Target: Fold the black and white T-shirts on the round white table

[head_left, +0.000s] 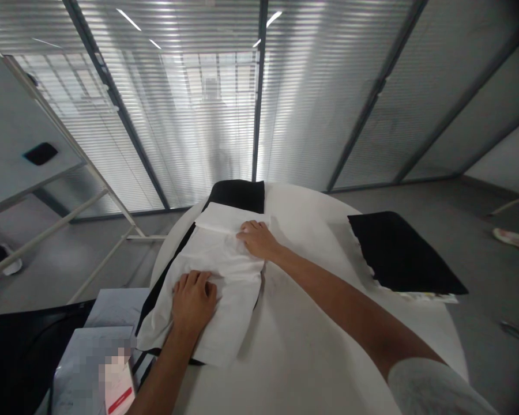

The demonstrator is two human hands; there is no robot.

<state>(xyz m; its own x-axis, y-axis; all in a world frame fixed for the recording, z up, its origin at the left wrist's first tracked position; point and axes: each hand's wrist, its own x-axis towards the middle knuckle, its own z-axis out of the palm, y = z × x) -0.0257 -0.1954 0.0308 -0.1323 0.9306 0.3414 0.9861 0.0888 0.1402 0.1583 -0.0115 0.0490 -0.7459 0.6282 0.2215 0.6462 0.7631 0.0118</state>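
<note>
A white cloth garment lies spread over black fabric on a round white table. Its surface is slightly wrinkled, with a folded-looking band along the far end. My left hand rests on the nearer left part of the white cloth, fingers a little bent and the thumb apart. Farther out, my right hand lies on the cloth by its far right edge, with fingers loosely bent and thumb pointing left. Neither hand visibly grips anything. Parts of the black fabric show along the left side and below the white cloth.
A stack of black cloth pieces overhangs the table's right edge. Grey-white packages and a black surface are at lower left. A whiteboard stand rises at the left, and blinds cover the glass wall ahead.
</note>
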